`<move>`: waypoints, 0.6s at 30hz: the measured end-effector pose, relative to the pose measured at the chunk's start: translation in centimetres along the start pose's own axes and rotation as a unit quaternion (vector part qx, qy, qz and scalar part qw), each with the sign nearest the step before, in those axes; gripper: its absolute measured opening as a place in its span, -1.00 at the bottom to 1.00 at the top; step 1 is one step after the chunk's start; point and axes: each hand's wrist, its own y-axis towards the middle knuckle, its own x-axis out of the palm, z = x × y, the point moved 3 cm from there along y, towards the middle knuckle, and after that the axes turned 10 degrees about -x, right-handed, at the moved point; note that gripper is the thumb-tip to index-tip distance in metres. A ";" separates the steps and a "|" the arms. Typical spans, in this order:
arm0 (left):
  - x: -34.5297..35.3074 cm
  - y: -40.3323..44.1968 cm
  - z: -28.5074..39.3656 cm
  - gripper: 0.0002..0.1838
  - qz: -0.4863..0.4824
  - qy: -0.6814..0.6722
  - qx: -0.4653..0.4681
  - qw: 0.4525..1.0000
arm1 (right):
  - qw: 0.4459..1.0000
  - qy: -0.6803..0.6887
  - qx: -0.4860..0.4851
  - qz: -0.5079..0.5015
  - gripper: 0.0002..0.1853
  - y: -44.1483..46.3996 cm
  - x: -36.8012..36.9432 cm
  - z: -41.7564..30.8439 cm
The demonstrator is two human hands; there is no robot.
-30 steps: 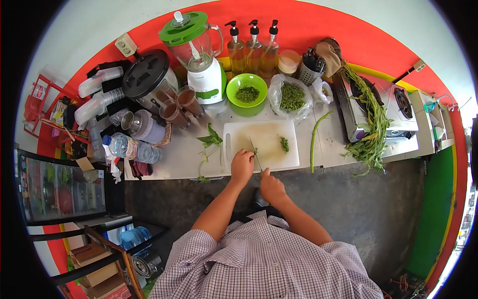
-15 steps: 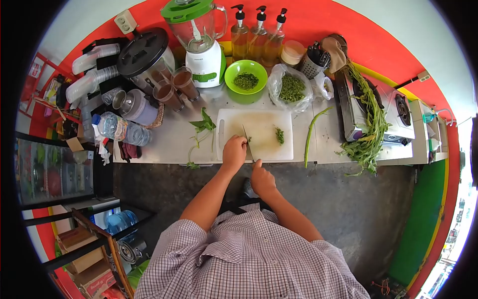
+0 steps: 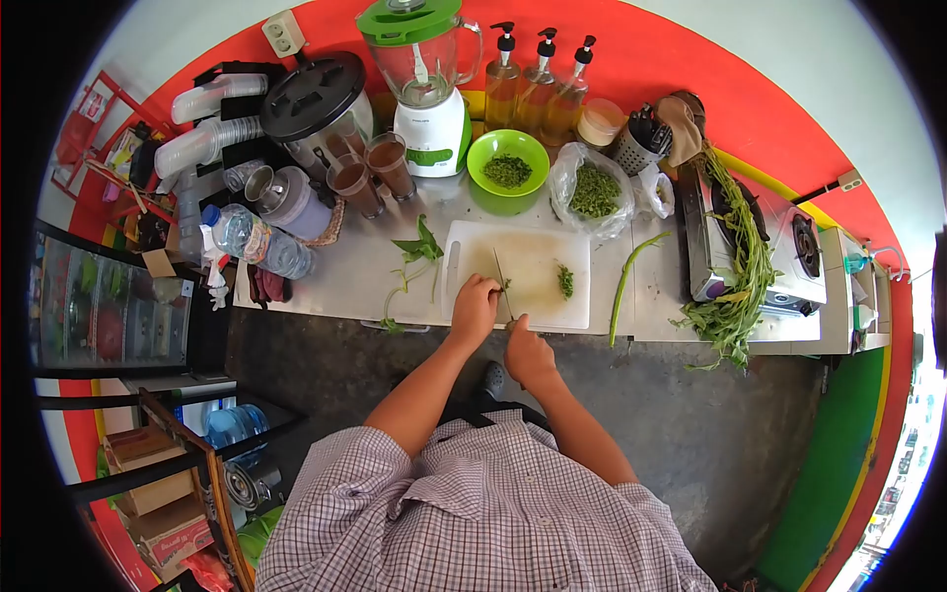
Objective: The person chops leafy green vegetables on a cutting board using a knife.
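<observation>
On the white cutting board [image 3: 541, 252], my left hand [image 3: 476, 310] is closed at the left part, with a small bit of green at its fingertips beside the blade. The right hand [image 3: 529, 350] grips a knife [image 3: 503, 281] at the board's front edge, its blade pointing away from me. A small pile of chopped greens [image 3: 565, 281] lies right of the knife. Behind the board stand a green bowl [image 3: 508, 172] of chopped greens and a clear plastic bag [image 3: 595, 192] of more. Leafy sprigs [image 3: 419, 247] lie to the left, a long green stalk [image 3: 628, 281] to the right.
A blender [image 3: 430, 123], pump bottles [image 3: 541, 94] and a knife holder [image 3: 636, 143] stand along the wall. Glasses of brown drink [image 3: 357, 185] and a lying water bottle [image 3: 261, 242] are left. A stove [image 3: 710, 237] carries long green stems [image 3: 750, 266] at right.
The whole view has shifted slightly with the head. Both hands stay at the board with the knife between them; little else differs.
</observation>
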 end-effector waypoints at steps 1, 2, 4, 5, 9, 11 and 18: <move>0.2 0.3 -0.2 -0.93 -0.014 -0.010 -0.014 1.000 | 1.000 0.008 -0.006 0.005 -0.42 -0.7 -0.3 -0.4; 0.3 0.6 -0.5 -0.93 -0.026 -0.021 -0.027 0.999 | 1.000 0.015 -0.013 0.010 -0.44 -1.1 -0.5 -0.7; 0.0 0.8 -0.2 -0.93 -0.033 -0.015 -0.032 0.999 | 0.999 0.023 0.002 0.022 -0.49 -1.8 0.7 -1.1; 0.1 0.9 -0.2 -0.93 -0.043 -0.011 -0.042 0.998 | 0.999 0.031 0.019 0.030 -0.53 -1.6 1.0 -0.9; -0.1 0.6 -0.3 -0.90 -0.038 -0.019 -0.024 0.999 | 1.000 -0.022 0.009 0.002 -0.44 -0.1 0.3 -0.5; -0.3 0.4 0.2 -0.90 -0.018 0.013 0.007 1.000 | 1.000 -0.013 0.004 -0.001 -0.43 -0.1 0.0 -0.5; -1.0 -0.8 0.8 -0.85 0.001 0.080 0.051 0.995 | 1.000 0.009 0.005 0.004 -0.38 -0.4 1.4 -0.6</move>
